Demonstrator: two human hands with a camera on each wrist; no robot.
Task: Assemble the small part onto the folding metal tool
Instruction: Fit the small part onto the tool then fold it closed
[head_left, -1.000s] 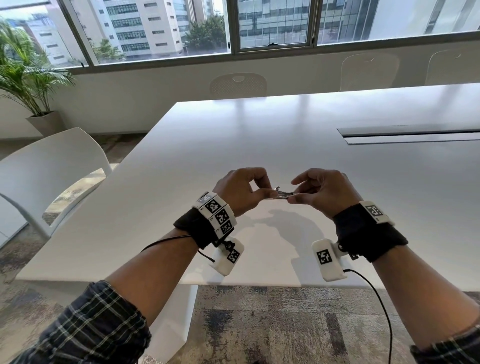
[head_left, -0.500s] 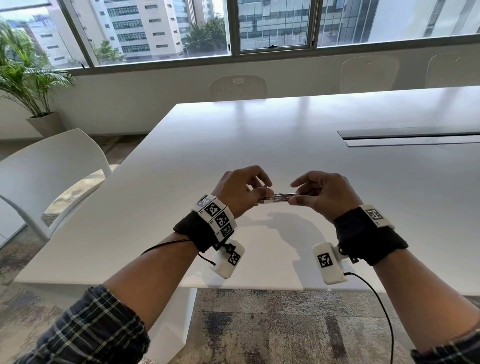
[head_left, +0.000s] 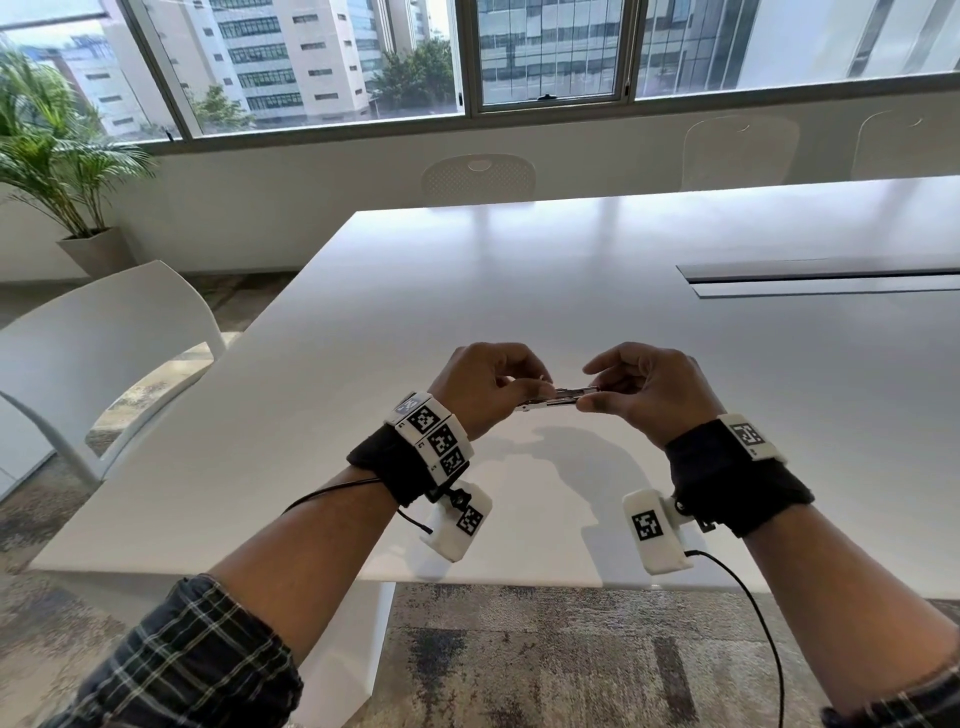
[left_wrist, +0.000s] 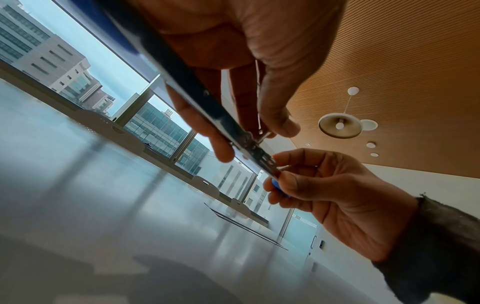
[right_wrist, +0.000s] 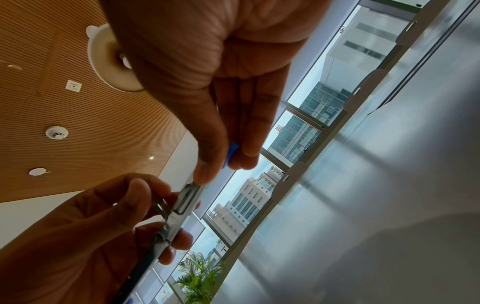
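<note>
The left hand (head_left: 485, 387) is holding one end of the folding metal tool (head_left: 558, 399) above the white table (head_left: 363, 338), with its fingers curled round the metal and its thumb lying along the near side. In the left wrist view the tool (left_wrist: 233, 131) is running out from under the palm as a narrow shiny bar, and a thin metal piece (left_wrist: 263, 137) is sticking out sideways from it right at the tip of the left thumb; whether the thumb is pressing that piece cannot be told. From this grip the tool is reaching rightward, roughly level, straight into the other hand.

The right hand (head_left: 647, 389) is pinching the tool's far end between thumb and forefinger, the remaining fingers loosely curled behind. A small blue part (right_wrist: 230, 153) is being held in that same pinch, tucked between the thumb and the fingers just beyond the end of the metal; in the left wrist view only a sliver of blue (left_wrist: 276, 184) is showing behind the right thumb. Whether the blue part is touching the tool or sitting just off its end cannot be told. Both hands are hovering clear of the table, close together, with only the tool's short middle stretch showing between them.
</note>
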